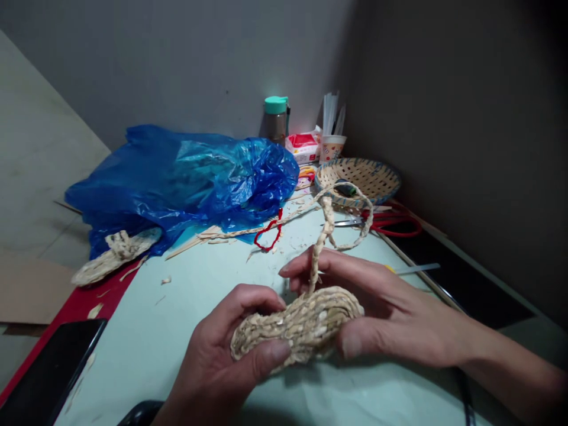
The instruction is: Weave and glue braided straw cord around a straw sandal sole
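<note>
A small woven straw shoe sole (306, 322), coiled from braided strands, is held slightly tilted above the table. My left hand (231, 349) grips its left end, thumb across the near face and fingers curled behind. At the other end, my right hand (394, 313) has its thumb against the sole's edge, while the fingers reach behind it, partly hidden. From the sole's far edge rises a straw braid (317, 254), passing in front of my right fingers and looping away over the table. A finished-looking straw slipper (118, 254) lies at the left by the blue bag.
A blue plastic bag (186, 177) sprawls at back left. Behind stand a green-lidded bottle (276, 121), tissue pack (304, 147) and paper cup (332, 148). Right are a bamboo basket (377, 183), red-handled scissors (394, 223) and a black panel (461, 278). A phone (53, 373) lies front left.
</note>
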Demonstrator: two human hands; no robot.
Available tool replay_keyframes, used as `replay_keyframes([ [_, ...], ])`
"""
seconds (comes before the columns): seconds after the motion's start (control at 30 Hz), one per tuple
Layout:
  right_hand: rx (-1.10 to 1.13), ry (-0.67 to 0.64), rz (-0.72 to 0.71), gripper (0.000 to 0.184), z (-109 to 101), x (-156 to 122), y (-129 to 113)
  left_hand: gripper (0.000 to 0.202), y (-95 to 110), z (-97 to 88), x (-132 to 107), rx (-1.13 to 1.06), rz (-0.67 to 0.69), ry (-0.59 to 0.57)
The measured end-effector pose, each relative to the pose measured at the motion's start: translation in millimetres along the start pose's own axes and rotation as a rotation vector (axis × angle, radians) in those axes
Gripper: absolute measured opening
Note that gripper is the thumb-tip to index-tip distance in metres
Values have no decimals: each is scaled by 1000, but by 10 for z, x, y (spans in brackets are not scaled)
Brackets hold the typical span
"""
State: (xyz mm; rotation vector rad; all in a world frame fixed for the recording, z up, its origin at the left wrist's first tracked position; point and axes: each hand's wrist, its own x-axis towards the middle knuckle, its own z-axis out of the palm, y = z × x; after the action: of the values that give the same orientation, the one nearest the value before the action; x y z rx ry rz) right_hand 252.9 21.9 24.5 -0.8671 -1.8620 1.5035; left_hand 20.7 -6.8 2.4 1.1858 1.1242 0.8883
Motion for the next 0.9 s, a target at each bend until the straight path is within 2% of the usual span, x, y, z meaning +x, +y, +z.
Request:
replay_keyframes([
  [0.17, 28, -45, 14, 73, 20, 22, 41, 24, -57, -25, 27, -151, -23, -44],
  [0.27, 73, -66, 8, 77, 52, 42, 57, 26, -56, -25, 30, -218, -31, -63],
  [0.4, 115, -57, -16, 66, 92, 56, 56, 27, -57, -20, 26, -262, -26, -75],
  [0.53, 31, -12, -28, 56, 109, 55, 49, 25, -68, -23, 22, -270, -30, -90],
  [0.73, -14, -28, -33, 42, 132, 45, 8, 29, -61, -20, 18, -315, -62, -175],
  [0.9, 39, -33, -40, 43, 187, 13, -1, 43, -66, -1, 26, -398, -85, -272],
])
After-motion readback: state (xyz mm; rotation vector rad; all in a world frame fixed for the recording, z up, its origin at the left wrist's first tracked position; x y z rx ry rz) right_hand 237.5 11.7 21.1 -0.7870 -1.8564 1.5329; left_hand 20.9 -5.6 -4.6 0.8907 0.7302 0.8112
